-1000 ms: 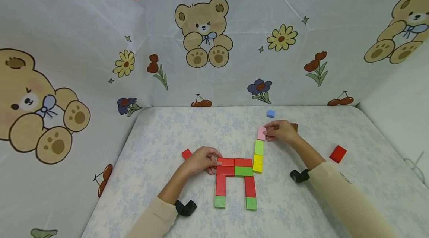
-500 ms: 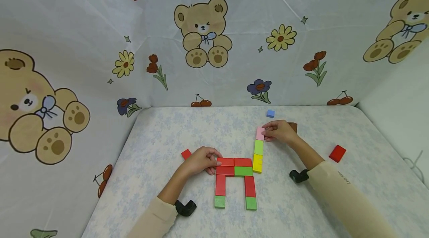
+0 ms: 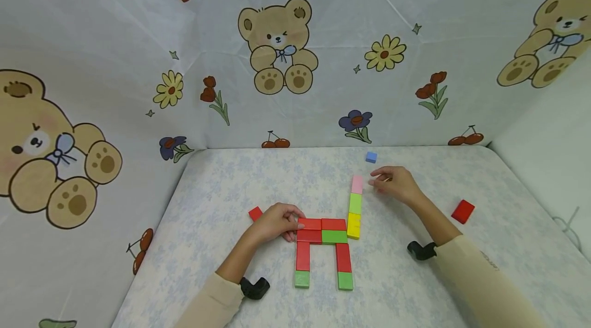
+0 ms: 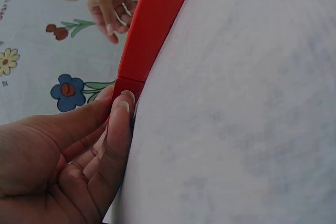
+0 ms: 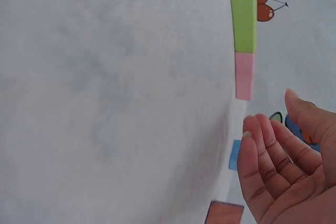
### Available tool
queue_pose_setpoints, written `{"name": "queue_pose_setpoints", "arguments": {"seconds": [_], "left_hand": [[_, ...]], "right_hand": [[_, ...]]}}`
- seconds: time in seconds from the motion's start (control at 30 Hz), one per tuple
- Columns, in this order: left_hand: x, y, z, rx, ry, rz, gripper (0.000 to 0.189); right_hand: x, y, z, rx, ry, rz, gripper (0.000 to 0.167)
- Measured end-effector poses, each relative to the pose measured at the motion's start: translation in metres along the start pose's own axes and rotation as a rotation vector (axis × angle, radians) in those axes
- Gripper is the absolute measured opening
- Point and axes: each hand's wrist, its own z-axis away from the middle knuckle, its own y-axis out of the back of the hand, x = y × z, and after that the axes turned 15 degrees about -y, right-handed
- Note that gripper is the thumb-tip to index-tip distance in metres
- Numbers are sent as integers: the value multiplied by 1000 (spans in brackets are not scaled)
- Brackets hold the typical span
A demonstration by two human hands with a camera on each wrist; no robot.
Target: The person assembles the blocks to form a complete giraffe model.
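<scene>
Flat coloured blocks lie joined on the table in the head view. Red blocks (image 3: 310,224) and a green block (image 3: 334,236) make a two-row body, with two legs of red and green (image 3: 345,281) below. A column of yellow (image 3: 353,226), light green (image 3: 355,203) and pink blocks (image 3: 357,184) rises from the body's right end. My left hand (image 3: 277,223) pinches the red block (image 4: 126,88) at the body's left end between thumb and fingers. My right hand (image 3: 395,182) is just right of the pink block, fingers loosely bent, holding nothing.
A small blue block (image 3: 371,157) lies near the back edge. A red block (image 3: 463,211) is off to the right, and another red block (image 3: 255,213) shows behind the left hand. A brown block (image 5: 224,213) shows in the right wrist view. Bear-print cloth (image 3: 323,112) stands behind.
My right hand has let go of the pink block and moved slightly right, now covering the brown block in the head view. The left hand has stayed put.
</scene>
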Motion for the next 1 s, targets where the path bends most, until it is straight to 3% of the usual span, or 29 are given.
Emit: {"name": "queue_pose_setpoints", "arguments": {"seconds": [0.27,0.53,1.0], "left_hand": [[1,-2,0,2,-4,-10,22],[2,-2,2,7,-5,0,24],[0,0,1,2,-5,-12,22]], "right_hand": [[19,30,35,80,52,-3,44],[52,58,58,230,139,149,46],[108,95,83,258,-2,197,66]]}}
